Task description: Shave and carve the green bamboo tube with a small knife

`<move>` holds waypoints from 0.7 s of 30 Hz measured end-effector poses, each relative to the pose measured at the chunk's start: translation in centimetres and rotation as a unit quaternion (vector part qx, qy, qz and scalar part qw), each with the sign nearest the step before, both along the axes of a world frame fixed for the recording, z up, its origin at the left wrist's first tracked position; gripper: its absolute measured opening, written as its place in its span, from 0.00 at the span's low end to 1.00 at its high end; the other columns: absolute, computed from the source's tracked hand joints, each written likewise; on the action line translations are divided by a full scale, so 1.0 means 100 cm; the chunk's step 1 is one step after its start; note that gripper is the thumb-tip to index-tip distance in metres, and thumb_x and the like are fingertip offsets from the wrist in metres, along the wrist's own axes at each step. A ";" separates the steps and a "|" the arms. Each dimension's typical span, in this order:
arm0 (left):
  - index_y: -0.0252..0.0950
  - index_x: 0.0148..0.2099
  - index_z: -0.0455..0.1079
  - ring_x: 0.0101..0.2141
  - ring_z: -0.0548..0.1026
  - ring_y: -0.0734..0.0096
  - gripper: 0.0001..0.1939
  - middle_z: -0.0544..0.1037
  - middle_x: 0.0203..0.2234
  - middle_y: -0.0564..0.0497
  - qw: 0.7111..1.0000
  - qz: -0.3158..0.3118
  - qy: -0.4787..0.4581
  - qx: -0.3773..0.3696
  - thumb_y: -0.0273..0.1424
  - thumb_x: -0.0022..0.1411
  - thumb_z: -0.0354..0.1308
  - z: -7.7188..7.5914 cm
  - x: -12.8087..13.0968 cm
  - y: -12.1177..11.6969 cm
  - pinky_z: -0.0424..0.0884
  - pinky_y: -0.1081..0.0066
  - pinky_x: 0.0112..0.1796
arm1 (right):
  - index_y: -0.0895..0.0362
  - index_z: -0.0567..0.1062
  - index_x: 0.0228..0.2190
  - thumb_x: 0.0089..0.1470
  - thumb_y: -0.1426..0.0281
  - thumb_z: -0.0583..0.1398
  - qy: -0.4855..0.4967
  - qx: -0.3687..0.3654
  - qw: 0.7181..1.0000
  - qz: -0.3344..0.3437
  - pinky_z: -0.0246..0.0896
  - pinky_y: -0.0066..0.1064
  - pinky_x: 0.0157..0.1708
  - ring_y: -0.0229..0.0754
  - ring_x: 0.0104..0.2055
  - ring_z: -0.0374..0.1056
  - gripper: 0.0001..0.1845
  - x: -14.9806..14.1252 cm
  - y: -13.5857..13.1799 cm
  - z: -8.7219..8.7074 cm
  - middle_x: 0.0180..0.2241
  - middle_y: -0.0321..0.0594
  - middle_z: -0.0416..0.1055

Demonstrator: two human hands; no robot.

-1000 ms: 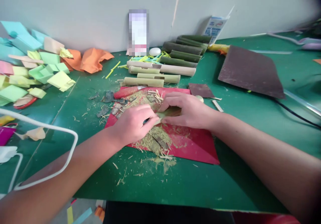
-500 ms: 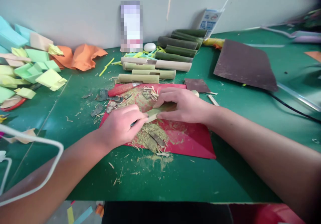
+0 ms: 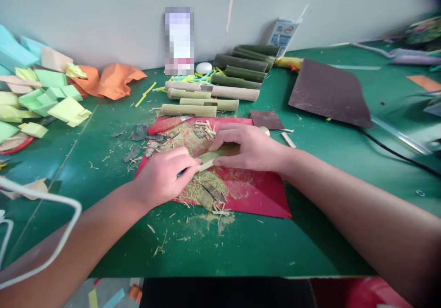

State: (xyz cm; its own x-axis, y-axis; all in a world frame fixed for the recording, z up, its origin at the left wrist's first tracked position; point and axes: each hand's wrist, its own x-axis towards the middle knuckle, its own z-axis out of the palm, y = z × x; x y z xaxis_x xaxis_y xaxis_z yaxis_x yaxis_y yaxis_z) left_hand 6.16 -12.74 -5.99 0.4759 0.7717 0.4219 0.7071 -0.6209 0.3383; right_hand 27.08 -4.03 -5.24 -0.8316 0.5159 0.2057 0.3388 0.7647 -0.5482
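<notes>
My right hand is closed round a pale green bamboo piece, thumb on the near side and fingers over the far side. It holds the piece low over a red sheet. My left hand is closed at the piece's left end, its thumb and forefinger meeting there. A dark bluish bit shows inside the left grip; what it is stays hidden. Shavings and dust lie on the sheet beneath both hands. A red-handled knife rests on the sheet's far left part.
Beyond the sheet lie pale notched bamboo tubes and dark green ones. A brown board lies at right, with a small brown square nearer. Folded papers pile up at left. A white frame crosses my left forearm.
The view has shifted slightly. Both hands keep nearly the same hold and place at the bamboo piece, with only a very small shift.
</notes>
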 end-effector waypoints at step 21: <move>0.36 0.35 0.72 0.33 0.74 0.73 0.05 0.77 0.30 0.53 0.991 0.087 -0.074 -0.068 0.29 0.61 0.55 0.001 -0.007 -0.004 0.68 0.73 0.38 | 0.57 0.75 0.33 0.46 0.68 0.63 0.003 -0.014 1.000 0.007 0.56 0.30 0.34 0.39 0.35 0.64 0.10 0.001 -0.001 0.001 0.34 0.39 0.71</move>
State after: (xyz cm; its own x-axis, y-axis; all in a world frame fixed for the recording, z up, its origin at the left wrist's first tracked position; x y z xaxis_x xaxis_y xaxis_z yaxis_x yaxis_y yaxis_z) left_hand 5.50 -13.10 -5.87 0.2707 0.8913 0.3637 0.7359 -0.4352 0.5187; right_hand 27.23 -4.14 -5.14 -0.8372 0.5106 0.1962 0.3251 0.7530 -0.5721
